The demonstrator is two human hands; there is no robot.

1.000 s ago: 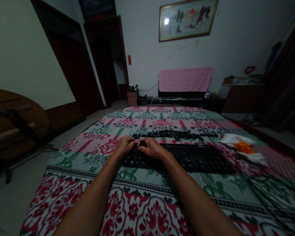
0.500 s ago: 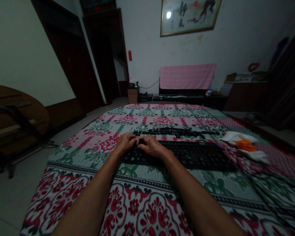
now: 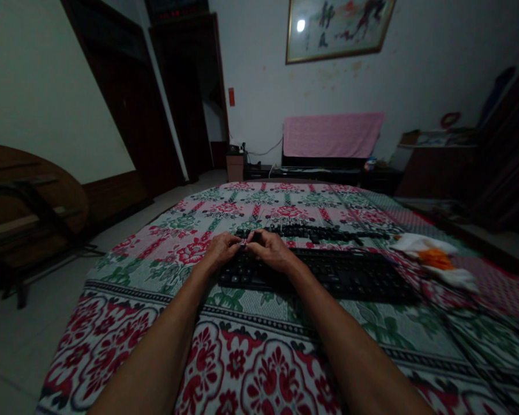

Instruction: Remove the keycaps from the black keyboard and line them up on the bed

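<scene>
A black keyboard (image 3: 363, 274) lies across the patterned cloth in front of me. My left hand (image 3: 221, 249) is at its far left corner, fingers bent and pinched together; whatever they hold is too small to make out. Right beside it, my right hand (image 3: 271, 249) is over the keyboard's left part, thumb and forefinger closed on a small black piece that looks like a keycap (image 3: 256, 237). The fingertips of both hands nearly meet. Behind the keyboard runs a row of loose black keycaps (image 3: 324, 234), its left end partly covered by my hands.
A white and orange cloth or bag (image 3: 436, 258) lies right of the keyboard, with black cables (image 3: 454, 340) trailing nearby. The floral cloth (image 3: 242, 340) covers the table. A folded round table (image 3: 30, 190) leans at left; a pink towel (image 3: 333, 135) hangs at the back.
My right hand has lifted slightly and turned, and a dark piece now shows between its thumb and forefinger. My left hand has stayed at the keyboard's corner. The view has shifted a little.
</scene>
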